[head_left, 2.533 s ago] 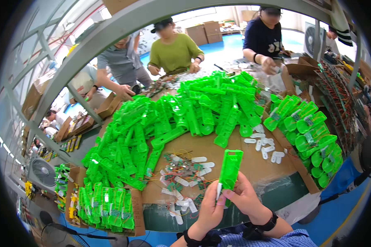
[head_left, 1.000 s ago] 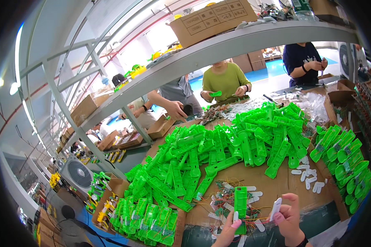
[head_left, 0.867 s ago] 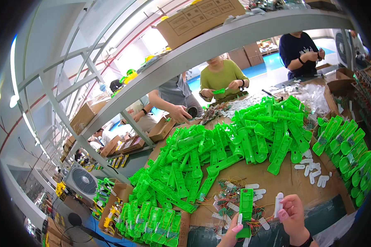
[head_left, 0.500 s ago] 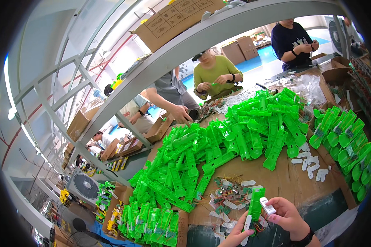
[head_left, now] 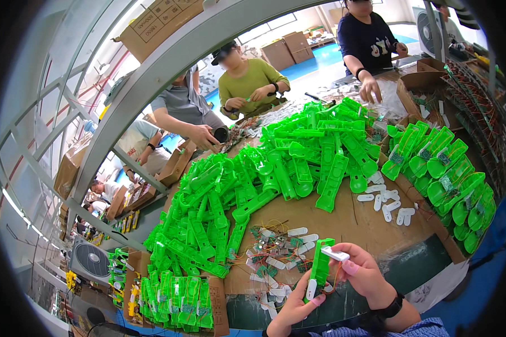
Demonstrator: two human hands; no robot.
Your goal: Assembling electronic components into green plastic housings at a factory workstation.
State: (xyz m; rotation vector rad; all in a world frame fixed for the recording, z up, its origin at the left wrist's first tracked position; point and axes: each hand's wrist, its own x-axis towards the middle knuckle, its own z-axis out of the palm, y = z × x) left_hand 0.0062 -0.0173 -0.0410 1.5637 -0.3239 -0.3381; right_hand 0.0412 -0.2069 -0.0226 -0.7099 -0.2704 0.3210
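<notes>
My left hand (head_left: 292, 310) is closed around a long green plastic shell (head_left: 321, 265), which stands upright near the lower edge. A white oblong plate (head_left: 311, 289) lies by that thumb, against the shell's lower end. My right hand (head_left: 364, 274) pinches a white oblong piece (head_left: 336, 254) across the shell's upper part, touching it or nearly so; its kind is unclear. Thin wires (head_left: 336, 276) show between the hands. Just left of them lies a loose pile of small circuit boards with coloured wires (head_left: 275, 247), mixed with white plates (head_left: 275, 263).
A large heap of green shells (head_left: 247, 185) fills the middle of the table. Cardboard boxes of wired green shells stand at right (head_left: 447, 163) and lower left (head_left: 218, 300). More white plates (head_left: 387, 197) lie right of the heap. Several people work beyond it, under a grey frame beam (head_left: 152, 84).
My right hand has brought the white piece left against the shell and turned it flatter. The whole view has shifted. A person at the back right has reached down toward the table.
</notes>
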